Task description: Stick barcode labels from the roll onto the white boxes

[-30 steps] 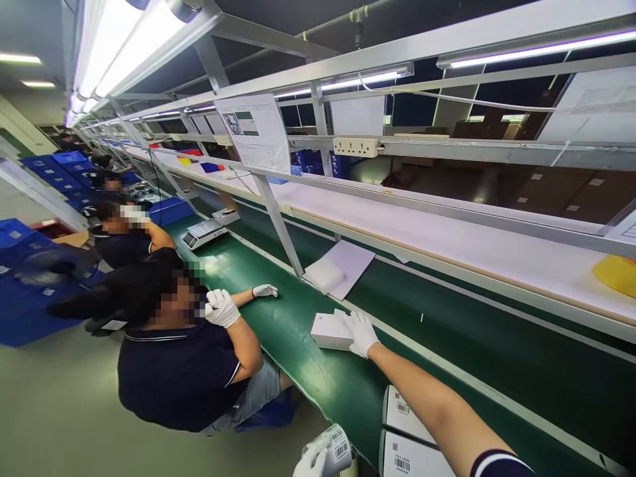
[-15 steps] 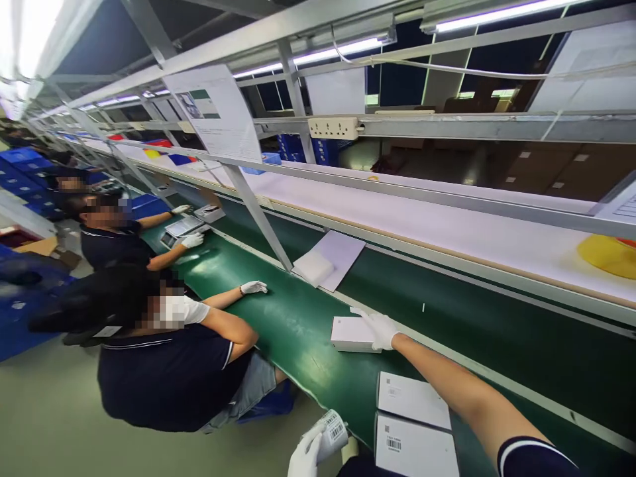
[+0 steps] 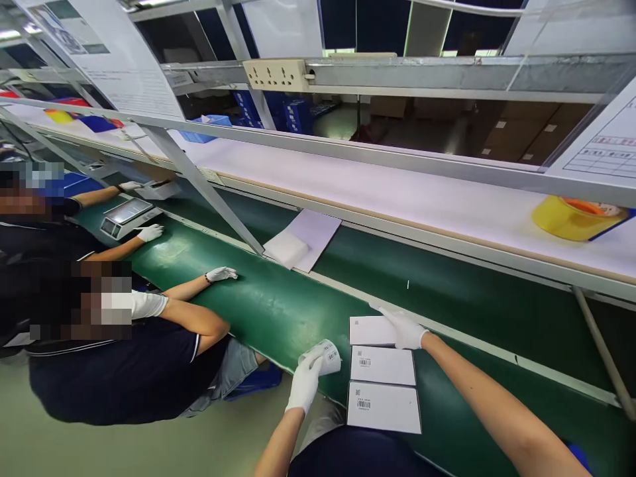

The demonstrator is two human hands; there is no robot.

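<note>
My left hand, in a white glove, grips a roll of white barcode labels near the edge of the green bench. My right hand, also gloved, lies over the right part of a white box, its fingers along the far side and partly hiding it. Two more white boxes, the middle one and the near one, lie flat in a row with it. Both show printed barcodes at their left.
To the left, two people in dark shirts and white gloves sit along the bench. A weighing scale, a white foam-like block and a white sheet lie farther off. A yellow tape roll rests on the shelf. A metal post slants down to the bench.
The far box has come toward me under my right hand and now lies against the other two; earlier a gap separated them. My view has shifted right and down.
</note>
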